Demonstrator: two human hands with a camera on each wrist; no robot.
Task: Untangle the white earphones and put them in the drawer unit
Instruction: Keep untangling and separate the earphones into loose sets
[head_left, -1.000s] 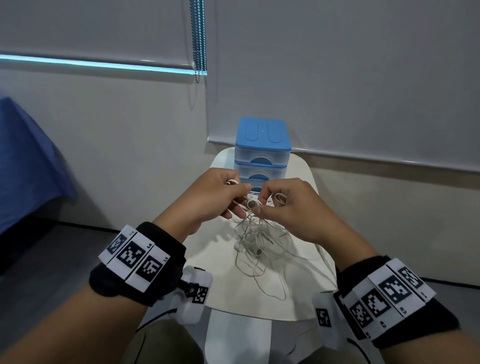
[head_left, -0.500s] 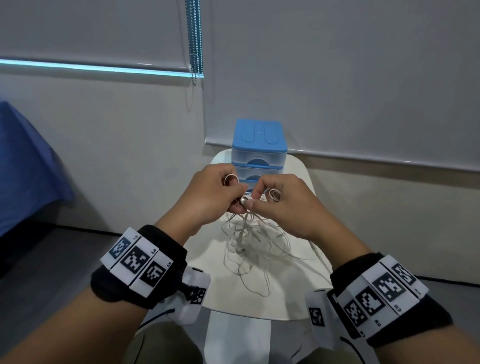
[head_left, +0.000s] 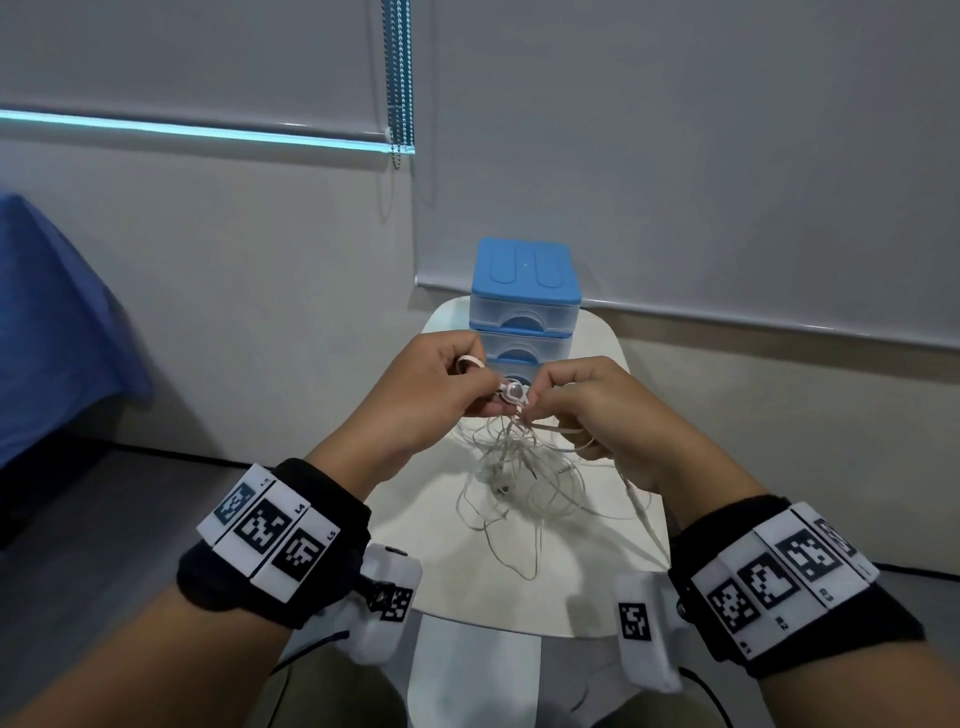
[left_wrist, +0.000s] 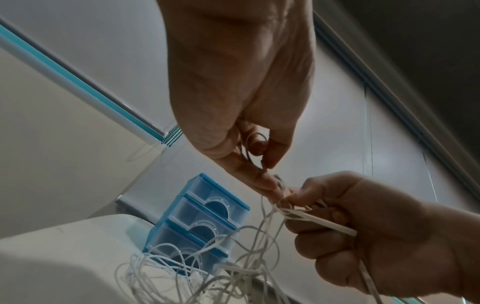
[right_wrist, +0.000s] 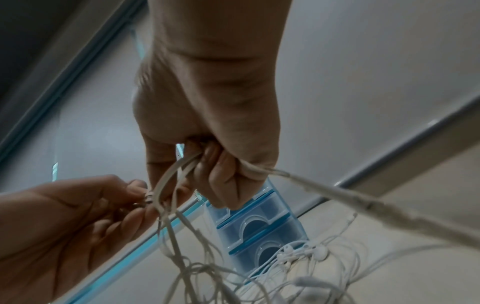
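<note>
A tangle of white earphones (head_left: 519, 483) hangs from both hands above the small white table (head_left: 467, 582). My left hand (head_left: 431, 400) pinches an earbud and a loop of cord at the top of the tangle. My right hand (head_left: 587, 410) pinches the cords right beside it, with more cord (right_wrist: 337, 193) running out through its curled fingers. In the wrist views the two hands meet at the knot (left_wrist: 281, 202) (right_wrist: 150, 197). The blue drawer unit (head_left: 524, 306) with three clear drawers, all closed, stands at the table's far end, just behind the hands (left_wrist: 197, 224) (right_wrist: 259, 228).
A grey wall with roller blinds and a bead chain (head_left: 397, 83) rises behind the table. A blue cloth (head_left: 52, 322) covers something at the left. Loose cord loops and earbuds (right_wrist: 301, 251) lie on the tabletop below the hands.
Both hands have risen slightly with the tangle and stay together at the knot. The right hand now draws a flat loop of cord out to the right.
</note>
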